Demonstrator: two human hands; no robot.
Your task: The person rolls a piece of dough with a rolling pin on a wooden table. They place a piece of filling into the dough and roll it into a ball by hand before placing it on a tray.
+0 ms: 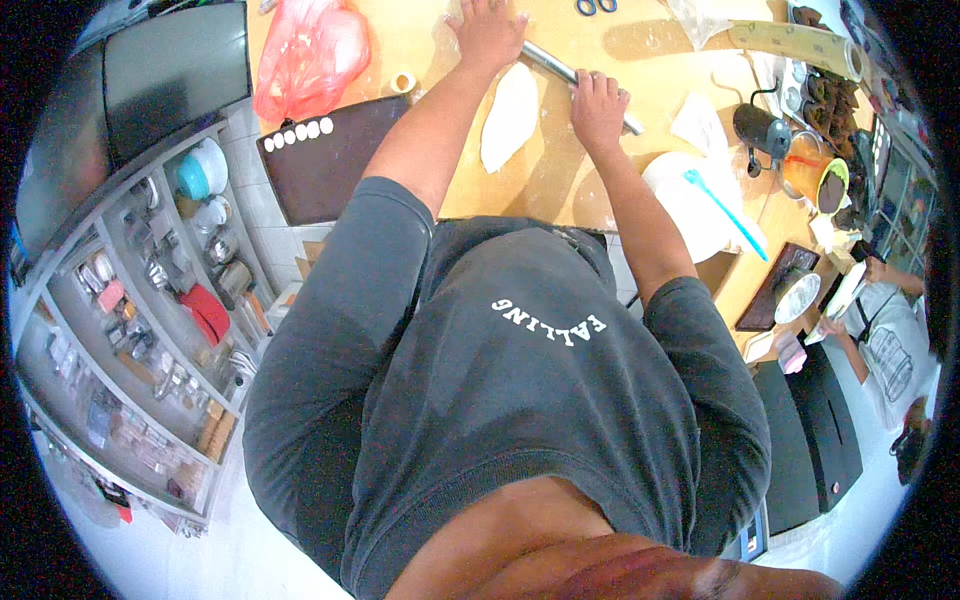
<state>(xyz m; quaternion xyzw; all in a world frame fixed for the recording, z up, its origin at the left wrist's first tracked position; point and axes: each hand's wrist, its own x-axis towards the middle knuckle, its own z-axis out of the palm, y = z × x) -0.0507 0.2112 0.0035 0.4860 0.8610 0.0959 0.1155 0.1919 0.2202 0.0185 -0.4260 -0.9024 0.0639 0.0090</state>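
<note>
A silvery rolling pin (553, 64) lies slantwise on the wooden table. My right hand (599, 108) is closed over it near its right end, fingers curled on top. Farther off, my left hand (487, 35) lies flat over the pin's far left end with its fingers spread; the top edge of the picture cuts off some fingertips. Just on the near side of the pin is a flat, pale oval of dough (510, 118), apart from both hands. To the left, a dark brown tray (335, 165) carries a row of several small white rounds along its far edge.
A red plastic bag (312, 55) and a tape roll (403, 82) sit at the far left. Blue-handled scissors (597, 5) lie at the top. On the right are a white cloth (690, 195) with a blue stick (728, 215) and an orange container (812, 170). Another person (895, 340) stands at far right.
</note>
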